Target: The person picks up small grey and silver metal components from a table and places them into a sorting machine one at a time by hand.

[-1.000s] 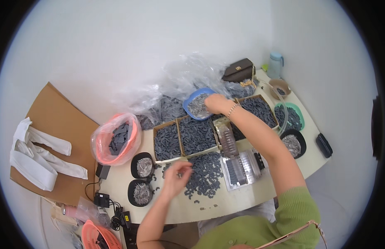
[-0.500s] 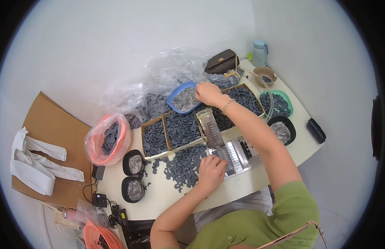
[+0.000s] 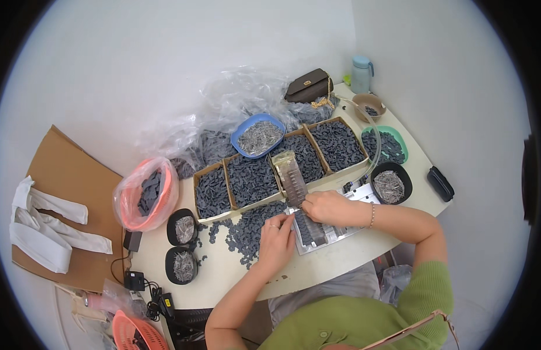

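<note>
On the table in front of me lies a metal jig [image 3: 353, 228] with a row of narrow slots. A clear ridged cover [image 3: 292, 175] tilts up from its far left side. My right hand [image 3: 330, 207] is over the jig, its fingers pinched together; whatever they hold is too small to make out. My left hand [image 3: 276, 242] is at the jig's left edge, fingers bent and pressed together, with their tips partly hidden. Loose dark grey plastic pieces [image 3: 244, 238] lie heaped beside it. Behind the jig, a blue tray [image 3: 233, 142] holds many thin metal pins.
Cardboard boxes [image 3: 215, 216] of grey pieces run across the table. Black bowls of pins stand left [image 3: 170, 274] and right [image 3: 408, 182]. A green bowl [image 3: 405, 146], a glasses case [image 3: 440, 184] and a clear tube [image 3: 377, 140] are at right; a bagged pink basket [image 3: 121, 204] is at left.
My right hand has come back from the blue tray of pins to the jig. My left hand has shifted slightly left along the jig's edge.
</note>
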Motion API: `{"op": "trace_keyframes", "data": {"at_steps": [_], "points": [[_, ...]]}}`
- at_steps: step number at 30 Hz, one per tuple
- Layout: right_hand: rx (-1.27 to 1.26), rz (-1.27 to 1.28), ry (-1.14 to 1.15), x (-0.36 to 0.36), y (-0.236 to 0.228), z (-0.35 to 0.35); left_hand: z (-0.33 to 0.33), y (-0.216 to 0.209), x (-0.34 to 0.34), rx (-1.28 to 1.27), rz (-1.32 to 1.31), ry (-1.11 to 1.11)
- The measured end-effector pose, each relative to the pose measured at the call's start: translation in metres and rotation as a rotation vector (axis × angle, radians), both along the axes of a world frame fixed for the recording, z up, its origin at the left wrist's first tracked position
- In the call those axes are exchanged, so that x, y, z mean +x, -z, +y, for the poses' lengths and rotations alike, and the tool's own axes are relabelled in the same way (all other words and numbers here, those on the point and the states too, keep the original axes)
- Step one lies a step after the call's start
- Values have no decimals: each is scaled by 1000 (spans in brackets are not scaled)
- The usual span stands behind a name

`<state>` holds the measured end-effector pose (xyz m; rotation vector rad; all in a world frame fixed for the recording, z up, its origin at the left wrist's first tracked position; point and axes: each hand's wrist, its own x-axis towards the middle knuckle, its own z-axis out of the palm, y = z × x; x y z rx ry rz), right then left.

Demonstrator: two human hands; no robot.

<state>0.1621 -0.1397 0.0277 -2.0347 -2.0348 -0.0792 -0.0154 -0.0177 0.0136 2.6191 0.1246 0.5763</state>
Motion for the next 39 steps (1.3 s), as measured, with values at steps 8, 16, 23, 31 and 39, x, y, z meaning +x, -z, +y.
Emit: {"op": "trace_keyframes", "data": {"at_steps": [8,16,23,31,39], "points": [[138,40,-76,-2,10,-2,-15,17,3,133,132,50],[245,73,39,4,2,-27,-14,4,-2,152,112,54],[310,-31,36,-19,10,-38,-16,10,-5,157,144,91],[254,5,40,-10,7,-32,-11,8,4,157,101,79],[240,-113,56,-22,3,-36,-3,0,15,217,95,40]]}}
